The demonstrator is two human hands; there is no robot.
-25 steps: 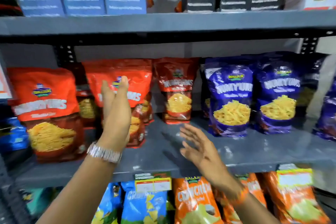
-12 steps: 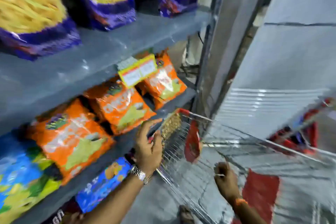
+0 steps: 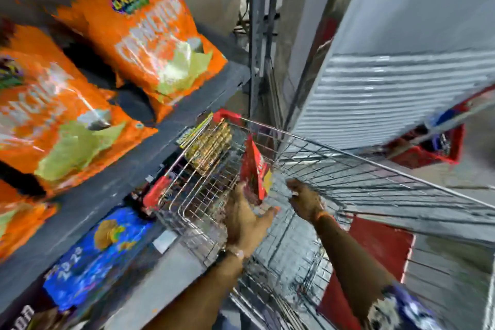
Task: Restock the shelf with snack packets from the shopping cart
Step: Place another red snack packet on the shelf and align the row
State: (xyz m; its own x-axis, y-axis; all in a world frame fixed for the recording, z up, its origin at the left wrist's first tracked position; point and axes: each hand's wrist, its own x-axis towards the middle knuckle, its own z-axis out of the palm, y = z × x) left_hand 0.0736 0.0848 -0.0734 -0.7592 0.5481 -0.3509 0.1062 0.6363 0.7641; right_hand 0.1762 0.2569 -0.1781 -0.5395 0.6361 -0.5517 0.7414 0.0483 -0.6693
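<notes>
Snack packets are what I am after, and from left to right this is how things lie. On my far left the grey shelf [image 3: 171,126] carries orange chip bags [image 3: 150,35] lying tilted toward me, and below its edge a blue packet [image 3: 99,252] sits on a lower level. Next comes the wire shopping cart [image 3: 348,158], pulled up just beside the shelf, its red corner guard near the shelf edge. Inside, against the near wall of the basket, a packet with a golden snack [image 3: 209,142] shows through the mesh, and a red snack packet [image 3: 254,166] stands on edge toward the middle. My left hand [image 3: 245,218] is spread open, palm up, right under that red packet; it may be touching the bottom edge, but blur keeps me from telling whether I have hold of it. My right hand [image 3: 305,199] hangs just beside the packet on the other side, fingers loosely curled, holding nothing I can see. I judge this one restocking round barely begun: the packet is yet to leave the cart, and at least two packets remain there for the shelf.
</notes>
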